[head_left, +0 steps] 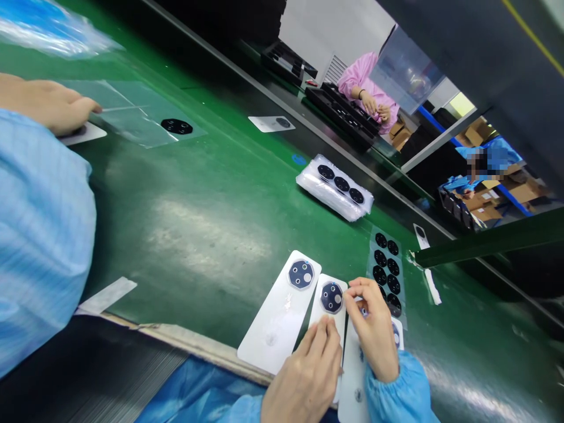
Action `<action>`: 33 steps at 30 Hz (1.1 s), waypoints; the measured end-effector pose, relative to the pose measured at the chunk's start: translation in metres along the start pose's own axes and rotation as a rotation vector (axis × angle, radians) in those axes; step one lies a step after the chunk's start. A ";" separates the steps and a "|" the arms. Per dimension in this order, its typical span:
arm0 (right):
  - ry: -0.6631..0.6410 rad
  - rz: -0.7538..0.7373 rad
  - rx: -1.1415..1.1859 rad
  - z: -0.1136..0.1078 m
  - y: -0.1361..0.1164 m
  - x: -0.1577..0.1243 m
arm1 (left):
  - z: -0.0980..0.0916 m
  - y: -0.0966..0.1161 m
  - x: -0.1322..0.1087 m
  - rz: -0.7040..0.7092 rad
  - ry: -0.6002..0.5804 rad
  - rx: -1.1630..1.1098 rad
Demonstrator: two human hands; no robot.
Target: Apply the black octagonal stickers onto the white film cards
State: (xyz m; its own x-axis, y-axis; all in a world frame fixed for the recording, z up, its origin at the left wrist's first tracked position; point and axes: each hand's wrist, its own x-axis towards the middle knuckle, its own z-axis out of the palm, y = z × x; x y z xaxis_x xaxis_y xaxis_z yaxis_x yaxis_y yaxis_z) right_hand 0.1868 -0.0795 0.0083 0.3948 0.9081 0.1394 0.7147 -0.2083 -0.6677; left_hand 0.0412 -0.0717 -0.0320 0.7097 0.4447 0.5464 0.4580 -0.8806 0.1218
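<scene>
Near the bench's front edge, white phone back panels lie side by side, each with a dark octagonal camera area. Fingers outstretched, my left hand (308,370) rests flat on the middle panel (318,305), just below its camera cover (331,297). The thumb and forefinger of my right hand (372,329) are pinched at the right edge of that cover; what is between them is too small to make out. On the left, another panel (279,311) lies untouched. Partly under my right hand and wrist are further panels (352,370).
A sheet of black round stickers (388,264) lies beyond my right hand. Farther back sits a plastic-wrapped stack (335,188) with three black covers. At left, a co-worker's hand (48,103) covers a panel beside a clear film (132,114). A green post (489,238) juts in at right.
</scene>
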 end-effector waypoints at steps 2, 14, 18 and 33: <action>-0.024 -0.131 -0.137 0.001 -0.001 -0.005 | 0.000 0.000 0.001 -0.008 0.007 -0.003; -0.236 -0.273 -0.241 -0.009 -0.010 0.000 | 0.001 -0.001 -0.003 0.003 -0.029 -0.018; -0.169 -0.193 -0.197 -0.012 -0.010 0.002 | 0.004 -0.002 -0.003 0.015 0.007 -0.024; -0.192 -0.113 -0.125 0.002 -0.004 0.007 | 0.001 -0.002 0.000 0.010 -0.031 -0.021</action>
State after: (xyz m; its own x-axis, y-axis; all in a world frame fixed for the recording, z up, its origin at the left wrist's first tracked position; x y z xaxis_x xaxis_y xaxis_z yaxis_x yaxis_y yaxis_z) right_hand 0.1854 -0.0720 0.0107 0.2000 0.9780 0.0589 0.8187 -0.1338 -0.5584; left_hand 0.0404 -0.0703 -0.0329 0.7305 0.4408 0.5215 0.4398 -0.8880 0.1345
